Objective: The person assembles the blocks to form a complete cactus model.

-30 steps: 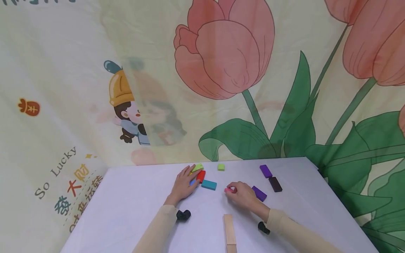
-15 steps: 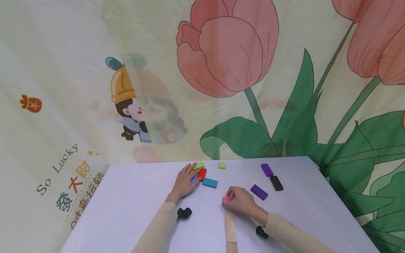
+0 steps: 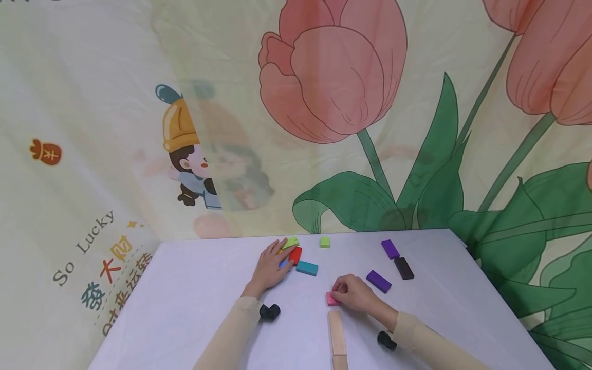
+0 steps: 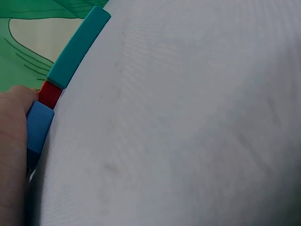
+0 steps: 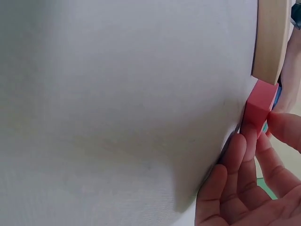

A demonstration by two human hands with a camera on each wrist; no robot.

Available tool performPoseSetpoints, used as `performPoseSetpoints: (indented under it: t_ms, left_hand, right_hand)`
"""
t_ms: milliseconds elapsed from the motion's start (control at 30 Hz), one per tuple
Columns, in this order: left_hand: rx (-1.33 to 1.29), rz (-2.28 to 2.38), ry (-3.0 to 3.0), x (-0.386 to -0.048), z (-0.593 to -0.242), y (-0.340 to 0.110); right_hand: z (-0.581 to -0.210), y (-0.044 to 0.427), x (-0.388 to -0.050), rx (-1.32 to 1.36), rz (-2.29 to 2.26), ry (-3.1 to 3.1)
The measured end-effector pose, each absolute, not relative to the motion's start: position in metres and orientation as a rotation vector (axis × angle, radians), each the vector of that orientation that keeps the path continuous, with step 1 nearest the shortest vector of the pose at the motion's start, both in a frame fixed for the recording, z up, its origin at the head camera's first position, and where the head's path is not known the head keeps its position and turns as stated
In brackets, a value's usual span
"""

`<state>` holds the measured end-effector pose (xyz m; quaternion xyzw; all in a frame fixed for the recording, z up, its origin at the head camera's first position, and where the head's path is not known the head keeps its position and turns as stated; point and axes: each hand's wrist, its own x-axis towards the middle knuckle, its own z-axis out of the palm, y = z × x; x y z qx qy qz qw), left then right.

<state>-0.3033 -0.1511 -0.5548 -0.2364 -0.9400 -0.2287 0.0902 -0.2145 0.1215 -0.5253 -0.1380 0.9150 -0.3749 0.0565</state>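
My right hand (image 3: pixel 355 293) pinches a small pink block (image 3: pixel 330 299) between thumb and fingers. The block sits at the far end of a row of plain wooden blocks (image 3: pixel 337 331); in the right wrist view, its end is close to the wood block (image 5: pixel 272 42). To the left, my left hand (image 3: pixel 268 264) rests with extended fingers over a cluster of coloured blocks. Under and beside those fingers are a light green block (image 3: pixel 291 242), a red block (image 3: pixel 295 256), a blue block (image 4: pixel 40 125) and a bit of yellow, partly covered. A teal block (image 3: pixel 307 268) adjoins the red one.
One small green block (image 3: pixel 325 242) lies near the table's back edge. Toward the right are two purple blocks (image 3: pixel 378 281) and a black block (image 3: pixel 404 268). A printed cloth (image 3: pixel 333 92) hangs behind the white table (image 3: pixel 185 308).
My right hand has brought the pink block toward me, from beside the near purple block to the far end of the wooden row. The left hand has stayed on the cluster.
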Motion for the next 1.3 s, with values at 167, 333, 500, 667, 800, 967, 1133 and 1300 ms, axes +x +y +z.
performPoseSetpoints:
  t_ms: [167, 333, 500, 667, 800, 967, 1133, 1300]
  left_hand:
    - [-0.702, -0.667, -2.797, -0.303, -0.556, -0.152]
    - [-0.705, -0.678, -2.799, -0.302, -0.554, -0.152]
    - [-0.703, -0.674, -2.809, -0.303, -0.555, -0.152]
    - [-0.702, -0.672, -2.813, -0.304, -0.557, -0.151]
    - [-0.705, -0.684, -2.801, -0.302, -0.556, -0.151]
    - [-0.701, -0.680, -2.799, -0.301, -0.555, -0.151]
    - [-0.704, -0.672, -2.804, -0.301, -0.554, -0.150]
    - [-0.705, -0.684, -2.789, -0.302, -0.555, -0.151]
  right_hand:
    - [-0.525, 0.123, -0.212, -0.431, -1.155, 2.728]
    - [-0.525, 0.124, -0.210, -0.430, -1.169, 2.706]
    - [-0.523, 0.125, -0.208, -0.441, -1.177, 2.695]
    - [-0.522, 0.126, -0.207, -0.479, -1.173, 2.681]
    - [-0.523, 0.128, -0.208, -0.521, -1.173, 2.659]
    - [-0.525, 0.130, -0.209, -0.555, -1.184, 2.644]
    - [-0.524, 0.132, -0.213, -0.550, -1.164, 2.643]
    - [-0.516, 0.129, -0.234, -0.427, -1.160, 2.715]
